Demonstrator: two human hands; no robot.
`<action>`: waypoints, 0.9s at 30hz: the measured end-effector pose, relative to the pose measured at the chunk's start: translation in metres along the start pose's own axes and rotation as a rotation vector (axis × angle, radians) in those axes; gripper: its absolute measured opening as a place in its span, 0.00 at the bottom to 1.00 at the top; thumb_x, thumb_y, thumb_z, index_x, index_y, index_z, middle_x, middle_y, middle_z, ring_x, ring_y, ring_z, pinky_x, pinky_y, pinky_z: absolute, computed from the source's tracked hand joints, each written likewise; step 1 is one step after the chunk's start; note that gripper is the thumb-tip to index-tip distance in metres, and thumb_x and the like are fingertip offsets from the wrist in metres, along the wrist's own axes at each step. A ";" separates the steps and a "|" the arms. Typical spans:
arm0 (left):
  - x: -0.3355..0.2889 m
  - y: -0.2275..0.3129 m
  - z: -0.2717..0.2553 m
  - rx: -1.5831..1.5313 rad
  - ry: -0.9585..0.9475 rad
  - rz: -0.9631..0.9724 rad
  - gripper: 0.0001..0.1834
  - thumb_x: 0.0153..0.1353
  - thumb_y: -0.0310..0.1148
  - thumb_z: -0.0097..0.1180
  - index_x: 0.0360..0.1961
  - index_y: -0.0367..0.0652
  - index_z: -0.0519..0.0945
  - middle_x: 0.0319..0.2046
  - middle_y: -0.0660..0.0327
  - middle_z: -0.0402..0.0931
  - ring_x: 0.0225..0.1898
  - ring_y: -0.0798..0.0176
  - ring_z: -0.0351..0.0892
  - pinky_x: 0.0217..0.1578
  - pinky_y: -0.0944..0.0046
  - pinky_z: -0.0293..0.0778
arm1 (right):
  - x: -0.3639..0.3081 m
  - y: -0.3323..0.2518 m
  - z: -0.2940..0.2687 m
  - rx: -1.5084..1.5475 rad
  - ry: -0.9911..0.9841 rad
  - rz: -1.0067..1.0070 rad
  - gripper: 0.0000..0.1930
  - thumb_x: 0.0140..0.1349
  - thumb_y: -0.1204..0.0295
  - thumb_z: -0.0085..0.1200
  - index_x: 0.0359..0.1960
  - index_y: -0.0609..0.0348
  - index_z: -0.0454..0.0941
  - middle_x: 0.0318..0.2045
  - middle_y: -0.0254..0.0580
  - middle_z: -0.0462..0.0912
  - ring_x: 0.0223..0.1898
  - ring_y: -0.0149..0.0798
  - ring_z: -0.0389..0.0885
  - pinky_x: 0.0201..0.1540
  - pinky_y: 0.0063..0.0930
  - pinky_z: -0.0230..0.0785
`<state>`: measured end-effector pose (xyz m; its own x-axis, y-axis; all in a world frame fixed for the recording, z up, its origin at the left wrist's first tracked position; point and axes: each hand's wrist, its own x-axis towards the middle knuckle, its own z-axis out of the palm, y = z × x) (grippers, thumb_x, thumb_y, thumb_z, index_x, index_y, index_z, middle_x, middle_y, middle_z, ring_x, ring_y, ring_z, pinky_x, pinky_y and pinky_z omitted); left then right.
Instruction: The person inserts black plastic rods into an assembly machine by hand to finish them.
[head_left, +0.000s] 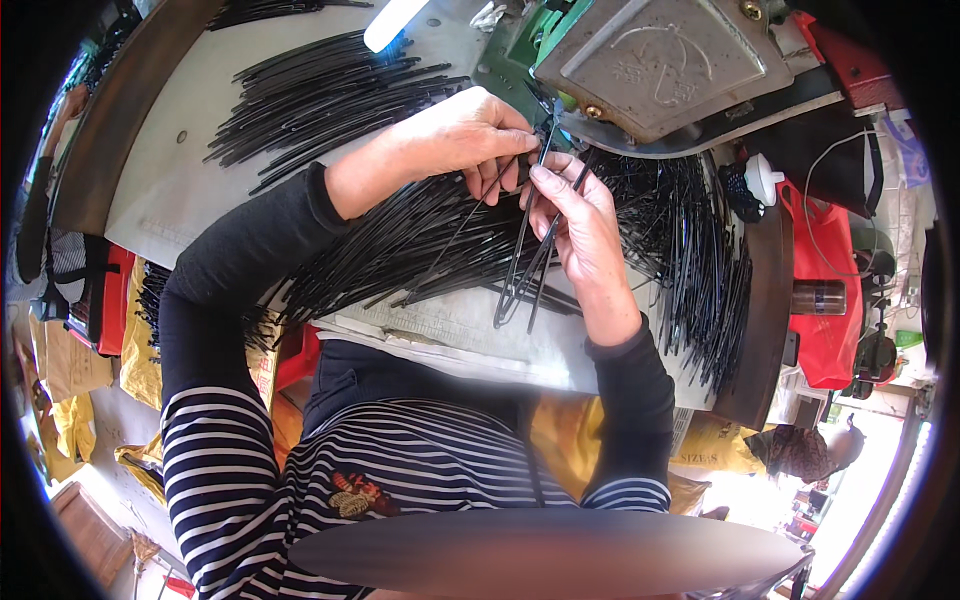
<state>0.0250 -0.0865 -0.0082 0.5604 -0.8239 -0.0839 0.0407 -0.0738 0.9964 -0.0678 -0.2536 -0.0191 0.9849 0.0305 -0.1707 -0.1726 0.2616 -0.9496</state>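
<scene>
My left hand (465, 140) comes in from the left, its thumb and fingers pinched on a thin black rod at the machine's front. Beside it, my right hand (575, 215) is closed round several thin black rods (511, 280) that look like jointed umbrella ribs, hanging toward me in a narrow loop. Both sets of fingertips nearly touch just below the green machine (510, 65); they hide the rods' upper ends. Under my hands lies a pile of similar black rods (380, 250). Another bundle (320, 100) is spread at the far left of the pale worktable (165, 195).
A grey metal machine cover (660, 70) overhangs at the far right, with a lit white lamp (392, 25) to its left. More rods heap up (700, 270) by the table's brown right rim (765, 330). A red bag (825, 290) hangs beyond it.
</scene>
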 end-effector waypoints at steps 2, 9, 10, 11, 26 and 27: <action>0.000 0.001 0.001 0.072 0.018 0.031 0.17 0.65 0.39 0.45 0.28 0.35 0.75 0.18 0.60 0.75 0.15 0.69 0.76 0.15 0.76 0.71 | 0.001 0.000 0.000 0.004 -0.005 -0.005 0.10 0.58 0.70 0.55 0.38 0.61 0.72 0.23 0.38 0.77 0.19 0.24 0.71 0.20 0.14 0.62; -0.001 0.003 0.002 0.206 0.078 0.056 0.18 0.66 0.38 0.44 0.27 0.35 0.74 0.16 0.60 0.75 0.14 0.69 0.76 0.14 0.76 0.70 | 0.005 -0.002 -0.001 -0.020 -0.009 -0.022 0.09 0.58 0.71 0.56 0.37 0.62 0.73 0.23 0.38 0.77 0.18 0.23 0.70 0.20 0.13 0.61; -0.001 0.002 0.001 0.224 0.089 0.066 0.18 0.66 0.38 0.43 0.27 0.35 0.74 0.16 0.60 0.75 0.14 0.70 0.76 0.14 0.76 0.70 | 0.004 -0.002 -0.002 -0.021 0.002 -0.024 0.09 0.58 0.71 0.56 0.37 0.62 0.73 0.23 0.38 0.77 0.18 0.23 0.70 0.20 0.13 0.61; -0.001 0.002 0.000 0.241 0.100 0.075 0.18 0.66 0.38 0.43 0.27 0.35 0.74 0.16 0.60 0.75 0.14 0.70 0.76 0.14 0.76 0.70 | 0.004 -0.002 -0.002 -0.022 0.002 -0.024 0.09 0.58 0.71 0.56 0.37 0.62 0.73 0.23 0.38 0.77 0.18 0.23 0.70 0.20 0.13 0.61; 0.002 -0.001 0.007 0.222 0.121 0.059 0.17 0.65 0.38 0.44 0.29 0.33 0.75 0.15 0.59 0.74 0.12 0.69 0.75 0.13 0.75 0.70 | 0.008 -0.001 -0.004 -0.039 -0.021 -0.003 0.07 0.59 0.69 0.55 0.31 0.60 0.75 0.23 0.36 0.77 0.18 0.24 0.71 0.20 0.14 0.61; 0.001 0.000 0.007 0.220 0.120 0.060 0.17 0.65 0.38 0.44 0.29 0.33 0.75 0.15 0.59 0.74 0.12 0.69 0.75 0.13 0.75 0.70 | 0.007 0.000 -0.004 -0.047 -0.028 0.009 0.07 0.59 0.68 0.55 0.31 0.60 0.75 0.23 0.36 0.77 0.18 0.24 0.71 0.20 0.14 0.61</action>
<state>0.0192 -0.0910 -0.0086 0.6508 -0.7592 -0.0098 -0.1698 -0.1581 0.9727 -0.0607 -0.2570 -0.0213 0.9831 0.0598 -0.1729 -0.1818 0.2156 -0.9594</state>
